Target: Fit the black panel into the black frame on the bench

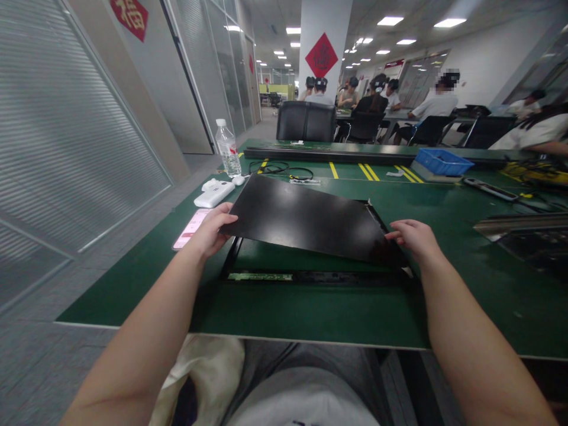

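A thin, glossy black LCD panel (302,216) is tilted over a slim black frame (346,277), its left side raised higher than its right. The fingers of my left hand (216,229) are closed round the panel's left edge, thumb on top. At the right edge, my right hand (413,238) has its fingertips pinched against the panel. A narrow green circuit board (260,277) shows along the near side of the frame. Most of the frame's far side is hidden under the panel.
On the green table (310,316) at left are a pink-screened phone (191,229), a white power bank (215,194) and a water bottle (228,151). Behind lie black cables (279,170) and a long dark bar (328,155). A blue tray (444,161) stands back right; people sit beyond.
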Demonstrator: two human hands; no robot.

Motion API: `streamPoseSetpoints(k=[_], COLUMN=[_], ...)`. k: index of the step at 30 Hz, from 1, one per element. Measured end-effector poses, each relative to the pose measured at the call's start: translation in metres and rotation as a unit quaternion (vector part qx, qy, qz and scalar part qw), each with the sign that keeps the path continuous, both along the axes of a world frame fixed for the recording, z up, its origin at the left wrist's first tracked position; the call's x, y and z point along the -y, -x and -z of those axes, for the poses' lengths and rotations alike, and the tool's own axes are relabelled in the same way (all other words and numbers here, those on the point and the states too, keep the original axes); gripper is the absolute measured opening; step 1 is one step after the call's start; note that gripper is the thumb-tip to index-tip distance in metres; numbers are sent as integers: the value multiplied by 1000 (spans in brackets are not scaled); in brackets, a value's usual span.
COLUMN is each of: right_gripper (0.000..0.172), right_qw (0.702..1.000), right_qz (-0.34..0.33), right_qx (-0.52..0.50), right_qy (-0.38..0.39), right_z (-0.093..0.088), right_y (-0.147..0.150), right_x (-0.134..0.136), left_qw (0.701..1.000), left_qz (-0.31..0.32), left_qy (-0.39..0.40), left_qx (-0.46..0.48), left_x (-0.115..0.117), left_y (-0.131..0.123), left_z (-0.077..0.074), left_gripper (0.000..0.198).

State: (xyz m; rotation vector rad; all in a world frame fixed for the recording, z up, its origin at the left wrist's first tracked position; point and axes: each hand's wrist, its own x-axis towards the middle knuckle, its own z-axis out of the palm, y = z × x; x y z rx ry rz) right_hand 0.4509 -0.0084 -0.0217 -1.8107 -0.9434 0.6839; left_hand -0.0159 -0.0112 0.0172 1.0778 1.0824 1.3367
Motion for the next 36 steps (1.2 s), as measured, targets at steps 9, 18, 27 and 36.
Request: streamPoseSetpoints(k=[9, 18, 27, 36], right_gripper=[9, 13, 13, 15], right_qw=[1000, 999, 998, 993], right_qz=[-1, 7, 8, -2], right_qx=[11, 35, 53, 109], right_qy=[10, 18, 29, 44], right_z=[-2, 0, 1, 0], right_y=[0, -4, -6, -8], right_x=[2, 2, 1, 2], left_qw=[1000, 1000, 1000, 1000], left_qz=[2, -2, 7, 11], left_qy=[2, 17, 19, 16], left_qx=[4, 10, 10, -8], left_x=[0, -1, -3, -1], left_y=[1, -1, -1, -3], left_z=[1, 3, 6, 4], left_gripper=[29, 33, 33, 31])
